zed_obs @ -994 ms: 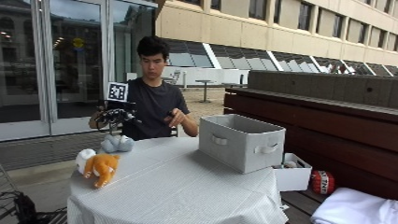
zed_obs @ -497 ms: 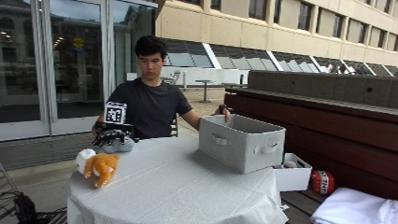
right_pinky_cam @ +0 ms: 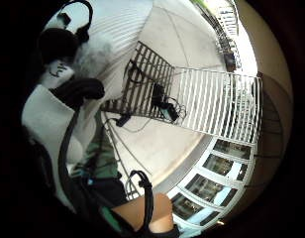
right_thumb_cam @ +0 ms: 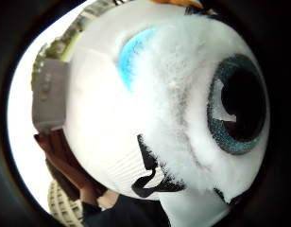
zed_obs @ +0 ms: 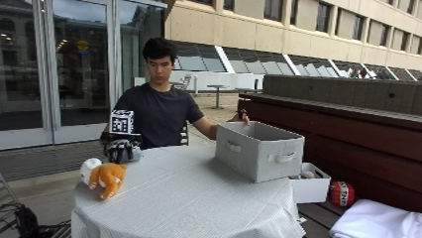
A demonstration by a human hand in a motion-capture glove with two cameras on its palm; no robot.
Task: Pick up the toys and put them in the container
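In the outside view my gloved right hand point(zed_obs: 121, 148) is down on a white and grey plush toy at the table's far left edge, fingers curled round it and hiding most of it. The thumb side palm view is filled by this plush toy point(right_thumb_cam: 150, 109), showing white fur and one big dark eye. An orange and white plush toy point(zed_obs: 107, 176) lies on the table point(zed_obs: 191, 198) just in front of the hand. The grey fabric container point(zed_obs: 260, 153) stands at the table's right side, also seen as the container point(right_thumb_cam: 48, 94) behind the toy. The bare left hand point(zed_obs: 242, 117) rests on its far rim.
A small white box point(zed_obs: 310, 188) with things in it sits on the bench beside the table. Near it lie a red and black ball point(zed_obs: 341, 192) and a white cloth point(zed_obs: 379, 220). A dark wooden wall runs behind the container.
The gloved hand has come down from above the grey-white toy onto it. The bare hand went from in front of the chest to the container's far rim.
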